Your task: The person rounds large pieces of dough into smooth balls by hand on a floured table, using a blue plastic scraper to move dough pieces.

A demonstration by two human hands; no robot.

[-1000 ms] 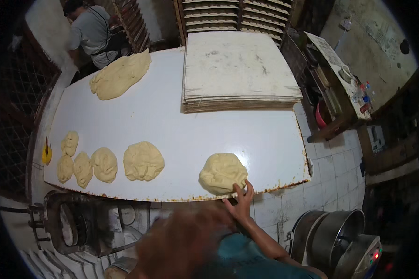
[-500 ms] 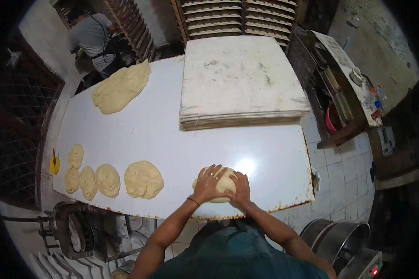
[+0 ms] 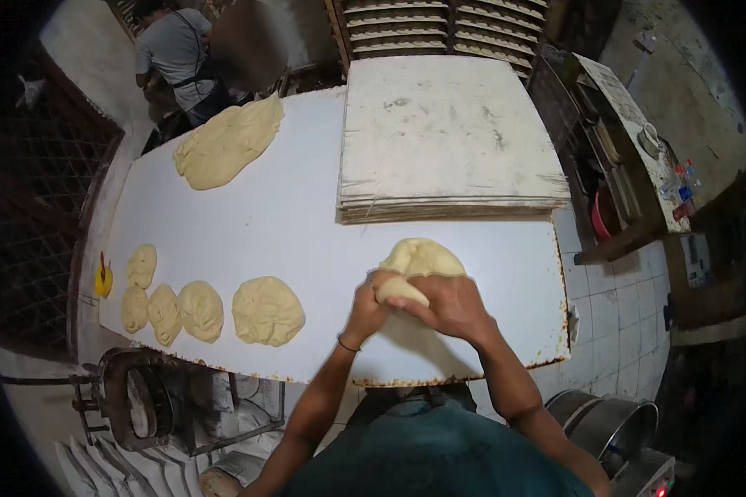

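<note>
Both my hands are closed on one lump of dough (image 3: 423,256) over the front right of the white table. My left hand (image 3: 368,309) grips its near left side, and a small bulge of dough pokes out between the two hands. Fingers of my right hand (image 3: 456,306) wrap over the near edge, with the thumb toward the bulge. Beyond the knuckles the rest of the lump spreads out on the far side. To the left lies a round dough piece (image 3: 267,311), and past it another dough piece (image 3: 201,311) beside several smaller ones.
A large dough slab (image 3: 228,145) lies at the table's far left. Stacked white boards (image 3: 452,137) cover the far right. A yellow scraper (image 3: 103,278) sits at the left edge. Someone in a grey shirt (image 3: 174,50) stands beyond. A metal bowl (image 3: 626,431) is below right.
My hands have gone from pressing flat on the rounded dough to gripping its near edge, slightly farther forward and right. The dough now stretches away from them. The person behind has turned.
</note>
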